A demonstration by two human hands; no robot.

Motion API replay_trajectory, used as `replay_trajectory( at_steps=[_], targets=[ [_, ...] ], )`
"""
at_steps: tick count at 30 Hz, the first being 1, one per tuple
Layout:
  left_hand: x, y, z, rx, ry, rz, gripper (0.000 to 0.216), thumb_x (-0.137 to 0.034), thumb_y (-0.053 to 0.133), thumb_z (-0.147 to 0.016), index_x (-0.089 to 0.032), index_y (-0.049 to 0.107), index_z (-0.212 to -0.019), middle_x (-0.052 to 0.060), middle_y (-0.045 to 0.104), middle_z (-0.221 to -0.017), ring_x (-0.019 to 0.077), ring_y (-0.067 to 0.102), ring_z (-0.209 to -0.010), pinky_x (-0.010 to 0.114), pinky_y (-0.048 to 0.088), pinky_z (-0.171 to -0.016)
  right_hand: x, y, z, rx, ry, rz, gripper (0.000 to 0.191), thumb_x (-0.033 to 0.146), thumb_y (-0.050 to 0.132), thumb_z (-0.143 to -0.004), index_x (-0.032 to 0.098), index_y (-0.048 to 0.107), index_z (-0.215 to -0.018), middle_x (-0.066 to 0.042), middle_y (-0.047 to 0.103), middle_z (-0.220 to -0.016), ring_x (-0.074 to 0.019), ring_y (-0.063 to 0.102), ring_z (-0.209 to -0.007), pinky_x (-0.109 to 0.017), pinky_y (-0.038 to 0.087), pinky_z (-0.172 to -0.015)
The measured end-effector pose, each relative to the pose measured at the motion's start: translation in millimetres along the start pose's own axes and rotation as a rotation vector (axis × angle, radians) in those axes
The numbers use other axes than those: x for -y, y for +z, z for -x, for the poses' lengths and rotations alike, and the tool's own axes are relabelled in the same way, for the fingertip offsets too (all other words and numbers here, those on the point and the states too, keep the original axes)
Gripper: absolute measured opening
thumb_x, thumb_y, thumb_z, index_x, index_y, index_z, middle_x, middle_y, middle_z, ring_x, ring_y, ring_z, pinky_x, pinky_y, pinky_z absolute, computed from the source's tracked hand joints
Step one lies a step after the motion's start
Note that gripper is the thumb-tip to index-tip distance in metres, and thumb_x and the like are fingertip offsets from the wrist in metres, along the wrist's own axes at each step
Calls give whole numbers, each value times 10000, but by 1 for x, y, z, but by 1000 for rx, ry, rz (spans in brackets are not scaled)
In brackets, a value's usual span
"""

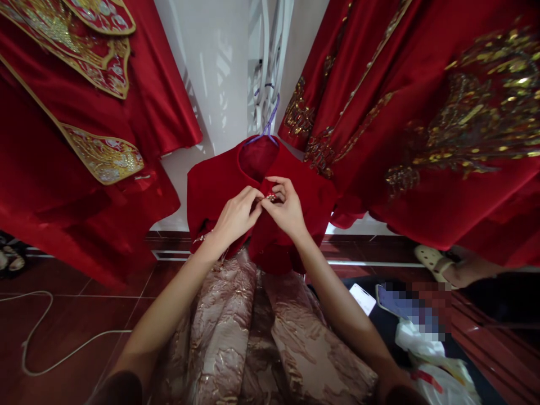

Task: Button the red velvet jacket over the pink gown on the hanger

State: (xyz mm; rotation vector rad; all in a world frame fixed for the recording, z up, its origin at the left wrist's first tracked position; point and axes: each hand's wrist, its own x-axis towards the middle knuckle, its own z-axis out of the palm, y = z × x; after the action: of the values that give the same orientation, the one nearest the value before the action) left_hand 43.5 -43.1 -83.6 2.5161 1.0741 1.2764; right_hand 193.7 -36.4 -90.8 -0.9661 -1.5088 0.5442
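Note:
A red jacket with an open neckline hangs in front of me on a purple hanger. At the upper middle of its front, my left hand pinches the cloth at the front opening, thumb and fingertips together. Touching it from the other side, my right hand pinches the same spot, with its index finger raised and bent. Between the fingers shows a small beaded ornament, perhaps a button; the fingertips partly hide it.
Red gowns with gold embroidery and gold sequins hang on both sides. A patterned skirt covers my lap. Phones and plastic bags lie on a dark surface at right. A white cable crosses the tiled floor.

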Motion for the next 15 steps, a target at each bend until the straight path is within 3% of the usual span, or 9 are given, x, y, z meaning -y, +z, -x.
replay_trajectory(
  at_steps=[2, 6, 10, 12, 15],
  targets=[
    [2, 8, 9, -41, -160, 240, 170, -225, 482, -862, -187, 525, -1022, 67, 583, -1041, 162, 591, -910, 308, 513, -769, -1, 2, 11, -1, 5, 61, 569, 227, 634, -691, 218, 434, -1224, -24, 544, -950, -115, 574, -728, -234, 487, -591],
    [9, 15, 32, -14, -429, 755, 239, -361, 435, -898, -194, 501, -1056, 74, 588, -1047, 155, 611, -901, 301, 554, -697, -8, -22, 38, 188, 95, 137, 630, 231, 659, -684, 214, 341, -1227, -13, 571, -901, -105, 571, -630, -248, 470, -569],
    [17, 24, 41, 90, -535, 868, 342, -479, 454, -876, -173, 561, -985, 74, 630, -979, 167, 613, -923, 323, 554, -759, -3, -62, 52, 148, 262, 80, 397, 309, 651, -734, 209, 357, -980, 46, 562, -652, -102, 531, -525, -232, 423, -507],
    [20, 34, 37, 122, -566, 906, 403, -520, 448, -868, -187, 588, -1047, 93, 629, -1108, 196, 591, -1043, 352, 532, -846, 11, -73, 51, 142, 268, 36, 384, 322, 668, -730, 211, 364, -936, 46, 567, -639, -92, 521, -518, -219, 410, -496],
    [17, 46, 31, 83, -646, 1013, 510, -591, 387, -865, -223, 581, -1160, 83, 548, -1307, 227, 490, -1231, 386, 454, -984, 36, -68, 47, 164, 223, -25, 338, 302, 667, -738, 209, 388, -904, 45, 572, -651, -76, 514, -515, -203, 399, -489]
  ],
)
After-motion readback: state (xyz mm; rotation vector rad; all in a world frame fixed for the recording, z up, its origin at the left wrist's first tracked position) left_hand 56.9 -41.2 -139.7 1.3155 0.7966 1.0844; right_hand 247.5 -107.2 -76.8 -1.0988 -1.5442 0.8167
